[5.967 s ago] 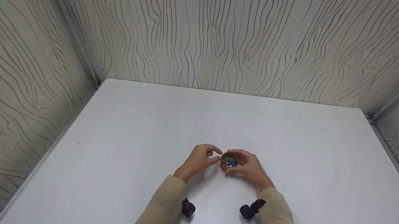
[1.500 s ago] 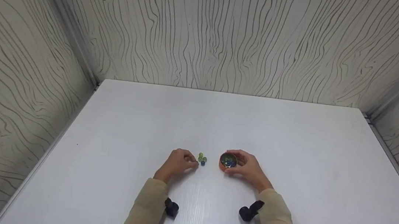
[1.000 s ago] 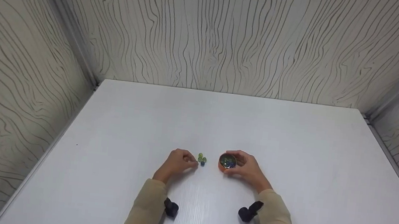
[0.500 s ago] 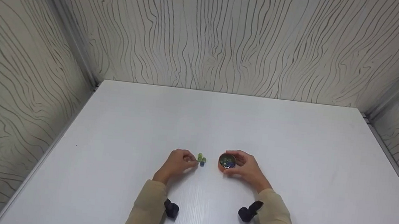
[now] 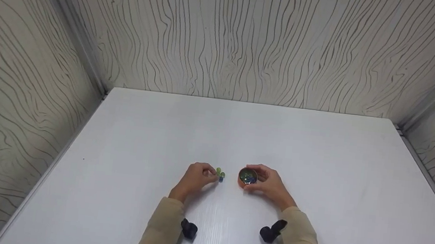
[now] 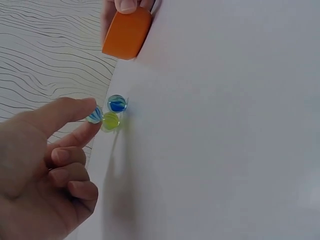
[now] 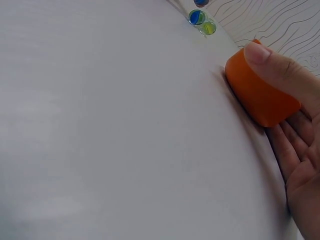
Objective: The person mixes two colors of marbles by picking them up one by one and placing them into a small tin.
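My left hand [image 5: 195,178] pinches a blue-striped glass marble [image 6: 94,115] between thumb and index fingertip, its other fingers curled. Right beside those fingertips, a dark blue marble [image 6: 117,103] and a yellow-green marble [image 6: 110,121] sit close together on the white table. The head view shows another green marble [image 5: 219,170] just behind them. My right hand [image 5: 271,185] grips a small orange cup [image 7: 257,92] around its side, thumb on the near wall and fingers behind. Standing on the table, the cup holds several green and blue marbles, visible through its top in the head view.
The white table [image 5: 319,149] reaches back to a wall [image 5: 234,39] with a wood-grain pattern. Similar panels stand at left and right. A black wrist camera [image 5: 189,229] hangs at the left sleeve, another camera [image 5: 270,232] at the right sleeve.
Six seconds ago my left hand was at the cup and no loose marbles showed. Since then it moved left, and marbles lie beside it. In the last half second it shifted slightly right, against them.
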Tool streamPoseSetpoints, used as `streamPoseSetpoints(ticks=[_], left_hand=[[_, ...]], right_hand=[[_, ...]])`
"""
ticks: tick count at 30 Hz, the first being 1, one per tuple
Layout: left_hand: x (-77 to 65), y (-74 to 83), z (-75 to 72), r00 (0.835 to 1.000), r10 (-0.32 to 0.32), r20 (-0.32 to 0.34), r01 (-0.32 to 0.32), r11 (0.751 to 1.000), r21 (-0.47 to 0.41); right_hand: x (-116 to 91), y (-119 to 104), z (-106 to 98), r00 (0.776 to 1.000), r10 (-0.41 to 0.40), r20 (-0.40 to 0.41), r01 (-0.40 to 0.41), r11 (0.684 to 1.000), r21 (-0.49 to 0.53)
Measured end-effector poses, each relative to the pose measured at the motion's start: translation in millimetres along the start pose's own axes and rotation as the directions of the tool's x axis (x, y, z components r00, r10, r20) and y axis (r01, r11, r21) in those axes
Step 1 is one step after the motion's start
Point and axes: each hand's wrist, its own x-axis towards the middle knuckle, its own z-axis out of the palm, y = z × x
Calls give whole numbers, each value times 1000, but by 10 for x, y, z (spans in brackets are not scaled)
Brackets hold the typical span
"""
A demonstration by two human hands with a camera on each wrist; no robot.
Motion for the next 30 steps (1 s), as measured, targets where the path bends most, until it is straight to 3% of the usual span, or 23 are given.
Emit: streamPoseSetpoints(ticks=[30], left_hand=[[5, 148, 28, 998, 60, -2, -60, 998, 21]], right_hand=[[3, -8, -6, 1000, -1, 6, 1, 1000, 11]])
